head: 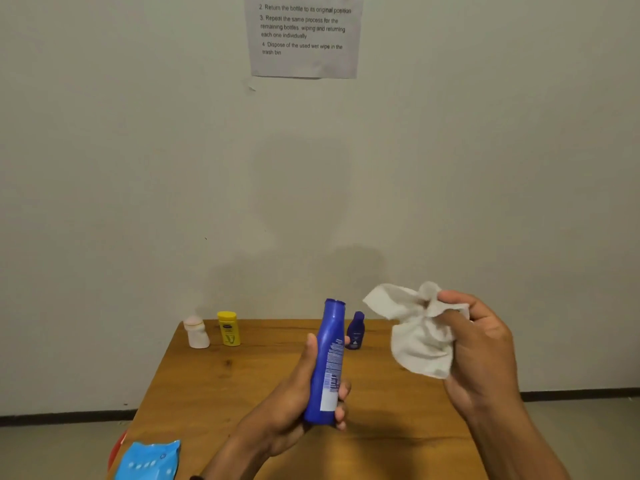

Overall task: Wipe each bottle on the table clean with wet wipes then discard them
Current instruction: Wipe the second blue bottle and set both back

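My left hand grips a tall blue bottle around its lower half and holds it upright above the wooden table. My right hand holds a crumpled white wet wipe up to the right of the bottle, apart from it. At the table's far edge stand a small dark blue bottle, a yellow bottle and a white bottle.
A blue pack of wet wipes lies at the table's near left corner, with something red just below that edge. A printed instruction sheet hangs on the wall behind the table.
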Motion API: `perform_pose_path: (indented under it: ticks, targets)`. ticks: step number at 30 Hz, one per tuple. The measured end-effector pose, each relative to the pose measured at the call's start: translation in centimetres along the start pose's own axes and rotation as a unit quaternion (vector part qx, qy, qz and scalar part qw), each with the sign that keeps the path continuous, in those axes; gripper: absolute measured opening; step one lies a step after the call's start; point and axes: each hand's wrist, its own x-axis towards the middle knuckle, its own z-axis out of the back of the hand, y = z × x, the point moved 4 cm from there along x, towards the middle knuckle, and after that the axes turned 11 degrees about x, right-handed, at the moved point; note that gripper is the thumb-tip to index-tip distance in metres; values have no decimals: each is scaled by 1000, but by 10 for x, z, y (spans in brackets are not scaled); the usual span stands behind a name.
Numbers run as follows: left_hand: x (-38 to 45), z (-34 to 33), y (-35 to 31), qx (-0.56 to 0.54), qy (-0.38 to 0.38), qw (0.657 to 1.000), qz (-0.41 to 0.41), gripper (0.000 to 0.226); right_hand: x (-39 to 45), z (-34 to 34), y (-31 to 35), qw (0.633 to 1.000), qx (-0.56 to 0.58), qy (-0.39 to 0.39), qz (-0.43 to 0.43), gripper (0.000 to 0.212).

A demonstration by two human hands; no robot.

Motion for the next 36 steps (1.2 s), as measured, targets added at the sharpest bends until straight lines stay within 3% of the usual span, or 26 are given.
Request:
perform_pose_path:
  ticks: [3,5,7,9,10,11,15,16,19,21,24,27,31,33,36]
  targets:
    - [1,-1,-6,-45,23,999,-10,71,-3,-1,-1,999,-33,-12,-7,25]
    - [2,-3,-8,-60,37,997,-17,72,-18,-18,1,979,-158,22,123,29]
    - [2,-8,-9,-64,40,997,-26,69,-41,-49,-7,911,-282,171,250,36]
    - [2,-10,-7,-67,14,997,-29,60,-57,-66,-35,784,-415,319,333,43]
    - [1,-9,-6,-75,-2,997,-32,54,-59,-65,-49,736,-456,353,354,44]
    - [0,-8,-6,-80,-16,996,-35,49,-59,-62,-57,718,-471,367,356,47]
    - [-5,-10,-3,-116,-7,993,-28,55,-51,-42,-67,744,-438,380,331,51]
    - [-6,-10,-4,-143,4,989,-26,59,-50,-38,-66,772,-420,368,305,46]
    - [-9,-9,-11,-204,54,976,-58,73,-43,-35,-52,901,-322,260,128,23]
    - [-12,-5,-18,-193,54,976,-86,74,-34,-33,-40,941,-268,196,67,23]
    - [-14,1,-22,-118,-48,988,-88,80,-24,-35,-18,978,-139,157,-7,26]
    - [-13,0,-21,-61,-115,989,-67,84,-24,-38,-4,985,-67,155,-23,31]
    - [-13,-6,-26,-17,-106,991,-78,66,-28,-45,4,978,-125,160,55,14]
    - [-14,-11,-27,-35,-70,994,-82,52,-32,-52,5,956,-189,181,128,20]
    - [-13,-20,-28,-99,-13,992,-72,67,-45,-64,-8,891,-308,237,234,29]
